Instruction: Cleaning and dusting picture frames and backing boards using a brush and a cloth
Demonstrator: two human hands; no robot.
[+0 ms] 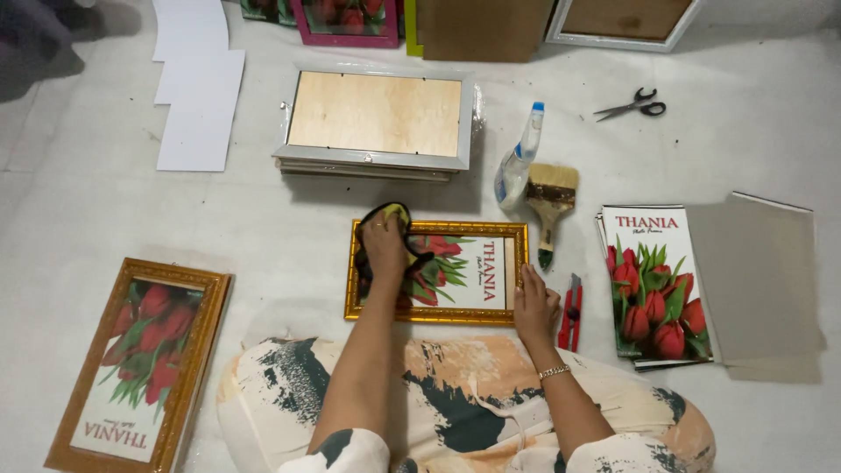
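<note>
A gold picture frame (438,316) with a red tulip print lies flat on the floor in front of my knees. My left hand (385,247) presses a dark cloth with a yellow edge (391,212) onto the frame's glass at its left side. My right hand (534,307) rests on the frame's lower right corner, fingers closed over the edge, steadying it.
A spray bottle (517,162) and a paint brush (549,200) lie just beyond the frame. Red cutter (571,314) and a stack of tulip prints (654,285) sit right. Another gold frame (140,363) lies left, stacked silver frames (377,156) ahead, scissors (632,106) far right.
</note>
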